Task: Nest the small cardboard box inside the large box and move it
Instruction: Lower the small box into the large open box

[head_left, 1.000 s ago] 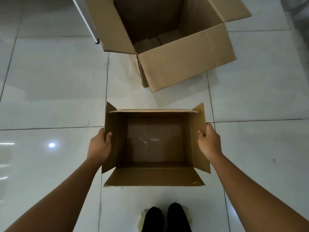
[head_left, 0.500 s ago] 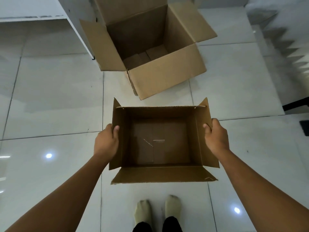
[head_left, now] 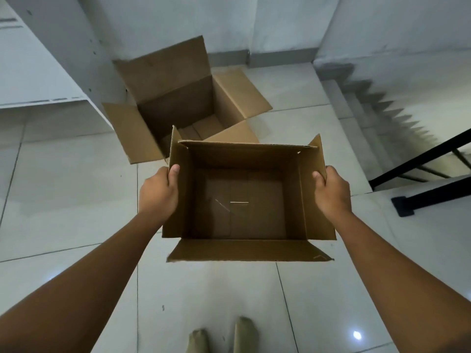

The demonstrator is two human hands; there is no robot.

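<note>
Small cardboard box [head_left: 244,200] held off the floor, open side up, flaps splayed out, nothing visible inside. Left hand [head_left: 159,193] clamps the left side flap, thumb inside the flap, fingers outside. Right hand [head_left: 331,193] same grip on the right flap. Large cardboard box [head_left: 183,108] sits on the tiled floor [head_left: 63,187] just beyond it, open, flaps out, back flap upright near a white cabinet [head_left: 38,72]. Small box's far edge overlaps the large box's near wall in view; not inside it. Stairs [head_left: 377,110] going down on the right with black railing [head_left: 420,174]. Socked feet [head_left: 224,336] at bottom edge.
</note>
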